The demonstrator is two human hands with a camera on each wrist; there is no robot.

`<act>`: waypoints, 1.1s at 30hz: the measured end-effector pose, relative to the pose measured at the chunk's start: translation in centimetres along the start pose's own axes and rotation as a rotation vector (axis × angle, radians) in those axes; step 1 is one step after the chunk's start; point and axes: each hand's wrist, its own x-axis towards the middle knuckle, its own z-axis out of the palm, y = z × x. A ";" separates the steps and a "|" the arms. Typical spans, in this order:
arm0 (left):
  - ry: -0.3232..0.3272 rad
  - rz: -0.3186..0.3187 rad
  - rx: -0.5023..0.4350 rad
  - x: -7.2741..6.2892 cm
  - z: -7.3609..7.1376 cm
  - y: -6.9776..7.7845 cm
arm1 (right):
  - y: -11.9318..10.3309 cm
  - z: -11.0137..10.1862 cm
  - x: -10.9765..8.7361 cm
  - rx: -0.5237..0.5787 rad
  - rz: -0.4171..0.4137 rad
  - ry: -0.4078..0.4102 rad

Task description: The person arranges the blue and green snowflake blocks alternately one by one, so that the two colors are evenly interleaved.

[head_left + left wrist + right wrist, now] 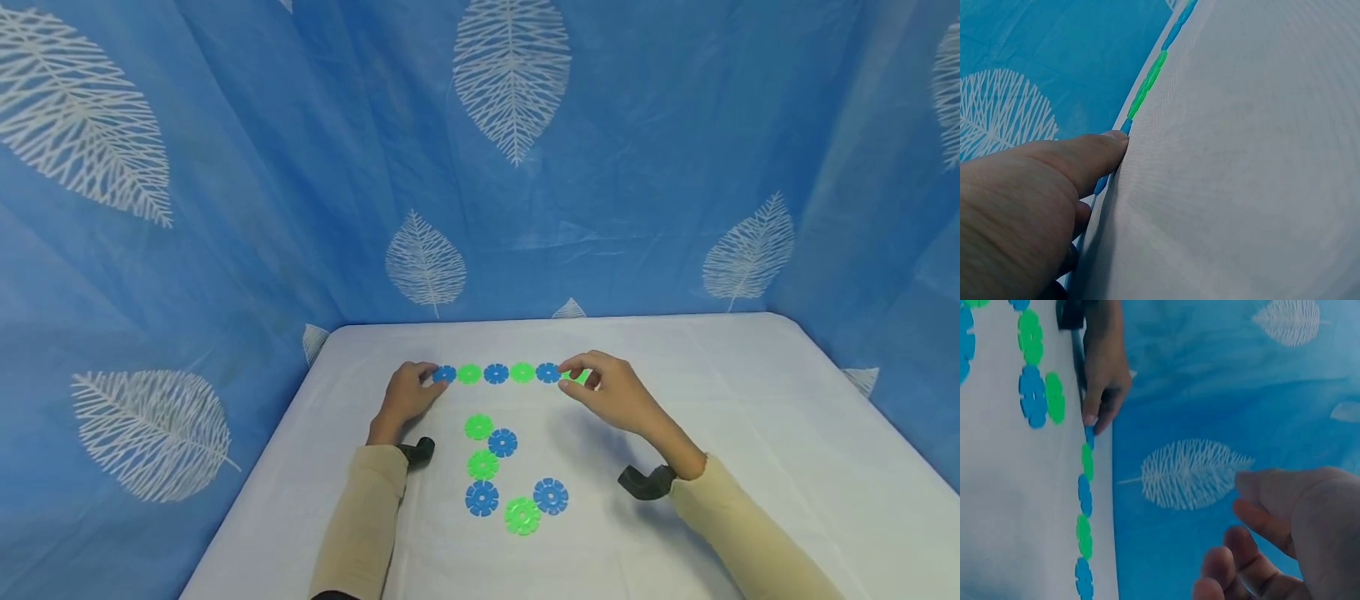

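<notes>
Notched plastic snowflake discs lie in a straight row, blue and green by turns, near the table's far edge. My left hand [408,392] pinches the blue disc [445,374] at the row's left end between thumb and finger; in the left wrist view the thumb [1107,150] covers part of it. At the other end, my right hand [611,390] hovers over the green disc [577,377], partly hiding it. Its fingers are loosely bent, thumb apart from them, and the right wrist view shows nothing between them. Beside that green disc lies another blue disc [548,372].
Nearer the front, more loose discs lie in a bent line, among them a green disc [478,427], a blue disc [482,498] and a blue disc [551,496]. A white cloth covers the table [750,400]. Behind it hangs a blue leaf-patterned curtain [600,233].
</notes>
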 end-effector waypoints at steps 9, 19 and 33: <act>-0.008 -0.013 0.010 0.2 0.2 0.1 | -1.2 0.4 -3.2 0.000 -0.060 -0.142; 0.007 -0.008 0.009 0.1 -0.2 -0.3 | -0.3 1.9 -3.9 0.036 -0.114 -0.384; 0.002 -0.010 -0.003 0.0 0.1 -0.1 | 0.6 3.6 -4.8 0.073 -0.170 -0.619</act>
